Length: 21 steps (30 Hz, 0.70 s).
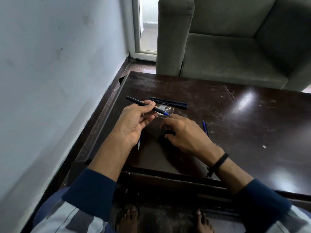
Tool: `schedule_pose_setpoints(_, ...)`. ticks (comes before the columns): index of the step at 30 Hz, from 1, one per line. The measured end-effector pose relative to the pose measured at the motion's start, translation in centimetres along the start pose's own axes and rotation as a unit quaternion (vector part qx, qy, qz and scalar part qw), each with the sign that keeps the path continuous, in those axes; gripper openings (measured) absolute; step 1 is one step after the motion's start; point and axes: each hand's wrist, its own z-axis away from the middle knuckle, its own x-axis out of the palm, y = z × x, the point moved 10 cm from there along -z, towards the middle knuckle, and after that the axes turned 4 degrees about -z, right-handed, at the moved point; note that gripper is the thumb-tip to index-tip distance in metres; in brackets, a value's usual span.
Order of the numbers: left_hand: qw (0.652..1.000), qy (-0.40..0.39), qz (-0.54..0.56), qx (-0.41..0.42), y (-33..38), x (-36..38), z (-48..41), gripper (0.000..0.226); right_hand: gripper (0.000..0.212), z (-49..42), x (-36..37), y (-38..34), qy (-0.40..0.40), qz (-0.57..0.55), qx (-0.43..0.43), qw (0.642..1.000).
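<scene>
Left grip: the left grip at frame centre holds a dark pen, pinched between the thumb and the curled fingertips.
Pen: it is lifted off the surface and slants from upper left to lower right. Its blue tip points toward the right grip.
Right grip: the right grip lies low, just right of centre, palm down and fingers bent over a small dark piece. The fingers are blurred, so I cannot tell whether they hold it or only touch it. The piece is possibly a cap.
Wrist: a black band circles the right wrist.
Below the left grip: a thin pale refill shows in part on the surface.
Above the grips: two dark pen barrels lie side by side, touching.
Right of the grips: two thin refills lie close together.
Upper right of the frame: a grey armchair stands behind the surface.
Left of the frame: a pale wall.
</scene>
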Motion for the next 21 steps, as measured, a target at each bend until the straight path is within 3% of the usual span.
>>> schedule_pose_setpoints(21,1.000,-0.001,0.004,-0.008,-0.2,0.0,-0.1,0.009,0.029,-0.3,1.1,0.9,-0.017,0.003,0.014,1.000)
